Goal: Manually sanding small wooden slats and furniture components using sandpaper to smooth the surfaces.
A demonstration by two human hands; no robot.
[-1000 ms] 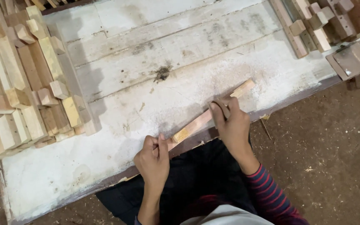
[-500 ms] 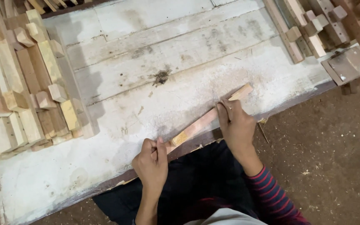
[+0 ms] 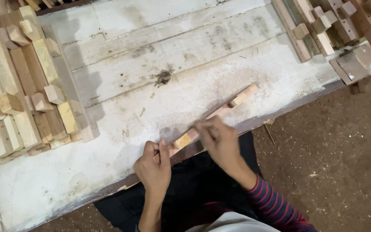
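A long wooden stick (image 3: 220, 115) is laid slantwise along the near edge of the white, dusty workbench (image 3: 159, 56). Its near end is pinched by the left hand (image 3: 153, 163), fingers closed on it. The right hand (image 3: 220, 139) is pressed over its middle — blurred, so whether it grips cannot be told. Wooden blocks (image 3: 26, 86) are stacked at the left.

Worn whitewashed plank table (image 3: 185, 47); wood blocks (image 3: 26, 86) stacked at left, more pieces (image 3: 323, 25) top right; dirt floor (image 3: 336, 163) below.
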